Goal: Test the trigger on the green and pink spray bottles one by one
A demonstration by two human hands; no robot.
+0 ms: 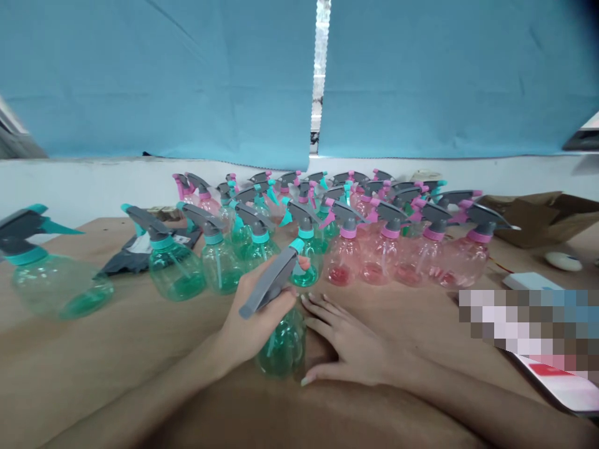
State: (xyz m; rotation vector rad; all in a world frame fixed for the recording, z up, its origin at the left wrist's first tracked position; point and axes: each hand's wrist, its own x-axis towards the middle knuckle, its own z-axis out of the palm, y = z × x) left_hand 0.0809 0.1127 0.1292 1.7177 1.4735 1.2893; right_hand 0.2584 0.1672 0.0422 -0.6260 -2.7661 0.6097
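My left hand (257,305) is wrapped round the neck of a green spray bottle (281,349) with a grey and teal spray head. The bottle is upright near the table's front edge, its nozzle pointing away from me. Beside it on the right, my right hand (346,340) lies with fingers spread on the table, fingertips close to the bottle; whether they touch it I cannot tell. Just beyond stand a green spray bottle (306,265) and a pink spray bottle (344,262), part of a front row with several others.
More pink and green spray bottles crowd behind the front row. One green bottle (60,287) stands apart at far left, near a dark plastic bag (135,249). At right are a brown cardboard piece (547,218), a white computer mouse (564,260) and a partly blurred-out device (556,380).
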